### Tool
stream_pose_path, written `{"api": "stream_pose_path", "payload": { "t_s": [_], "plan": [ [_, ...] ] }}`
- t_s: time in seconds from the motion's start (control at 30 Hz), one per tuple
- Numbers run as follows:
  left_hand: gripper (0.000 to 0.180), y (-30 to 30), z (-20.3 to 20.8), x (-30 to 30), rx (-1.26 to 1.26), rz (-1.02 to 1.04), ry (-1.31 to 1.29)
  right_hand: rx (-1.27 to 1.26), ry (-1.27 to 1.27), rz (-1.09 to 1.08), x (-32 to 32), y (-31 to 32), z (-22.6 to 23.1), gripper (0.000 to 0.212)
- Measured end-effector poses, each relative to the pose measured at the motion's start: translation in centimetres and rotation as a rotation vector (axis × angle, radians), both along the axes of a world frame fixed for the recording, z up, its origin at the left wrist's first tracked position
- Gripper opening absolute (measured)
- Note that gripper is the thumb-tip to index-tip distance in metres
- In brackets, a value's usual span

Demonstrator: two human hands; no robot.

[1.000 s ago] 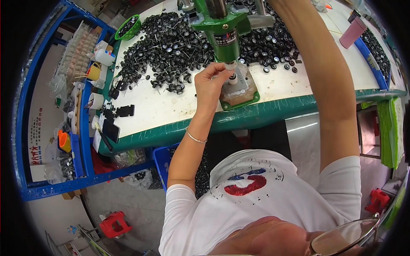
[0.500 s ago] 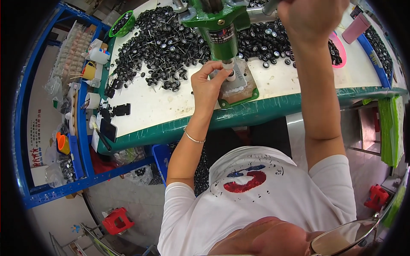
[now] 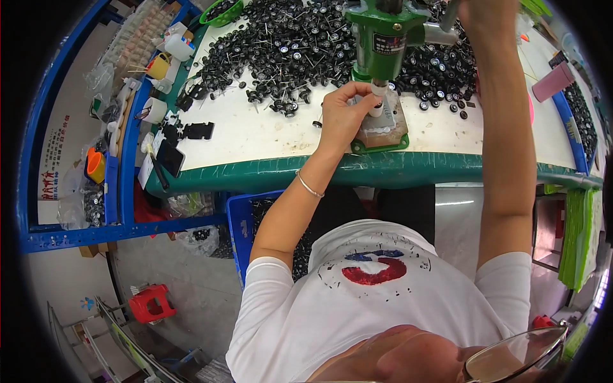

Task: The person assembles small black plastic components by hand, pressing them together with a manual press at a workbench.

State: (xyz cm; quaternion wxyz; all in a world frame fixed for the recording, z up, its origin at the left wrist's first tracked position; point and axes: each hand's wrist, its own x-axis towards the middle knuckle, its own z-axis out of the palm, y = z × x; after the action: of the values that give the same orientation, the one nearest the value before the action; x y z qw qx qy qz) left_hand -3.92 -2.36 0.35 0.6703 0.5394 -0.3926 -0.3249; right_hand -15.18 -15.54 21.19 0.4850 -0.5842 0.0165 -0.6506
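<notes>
A green hand press [image 3: 381,48] stands on the table, its ram above a white post on the base plate [image 3: 397,121]. My left hand [image 3: 345,113] is closed in a pinch right under the ram. Between its fingertips, at the top of the white post, is a small black wheel [image 3: 378,104], largely hidden by the thumb and finger. My right hand [image 3: 488,19] is raised beside the press and closed round its lever [image 3: 451,15]; the top edge cuts off part of this hand. One loose wheel [image 3: 317,124] lies close to my left wrist.
Piles of black wheels, many with thin metal axles [image 3: 281,54], cover the table's far side. A phone [image 3: 170,157] lies at the left corner. A blue rack [image 3: 128,172] stands left, a blue bin [image 3: 239,220] below the table edge, a pink cylinder [image 3: 553,82] at right.
The view has shifted, so the table sits further right and higher. My left hand stays pinched under the ram; my right hand stays up at the lever, now more cut off.
</notes>
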Motion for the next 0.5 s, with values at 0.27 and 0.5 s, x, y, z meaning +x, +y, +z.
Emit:
{"api": "stream_pose_path", "payload": {
  "t_s": [0.27, 0.5],
  "plan": [
    [0.012, 1.3, -1.5, 4.5, 0.088, 0.077, -0.050, 0.333, 0.315, 0.076, 1.3, -3.3, -0.7, 0.027],
    [0.019, 3.1, -2.5, 7.3, 0.433, 0.228, -0.751, 0.370, 0.524, -0.189, -5.6, -5.3, -6.8, 0.037]
  ]
}}
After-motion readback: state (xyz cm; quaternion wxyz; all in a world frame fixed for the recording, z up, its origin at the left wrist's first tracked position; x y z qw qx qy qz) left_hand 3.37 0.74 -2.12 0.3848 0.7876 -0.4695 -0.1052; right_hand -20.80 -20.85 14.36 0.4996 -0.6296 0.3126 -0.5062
